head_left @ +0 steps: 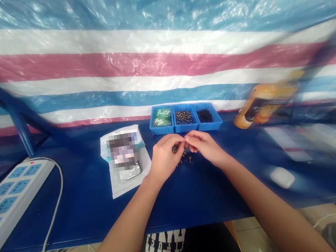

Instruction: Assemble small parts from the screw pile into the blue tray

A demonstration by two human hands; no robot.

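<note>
Brassy bits (190, 159) lie at six o'clock from the middle bin (186, 128); likely light, stiff, best pinched mid-length. Left hand (166, 151) and right hand (204, 146) meet; whether the grip holds one, I cannot tell.

Left hand (166, 155), right hand (204, 148) and forearms (129, 233) are bare; black clothing (210, 248) with white lettering (165, 246) shows below the bench (196, 212) edge.

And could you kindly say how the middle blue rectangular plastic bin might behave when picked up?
The middle blue bin looks stiff, given its straight walls. Its small brassy metal-looking pieces would probably slide or spill if tipped, as the top is open. It may nudge the blue bins close on either side.
</note>
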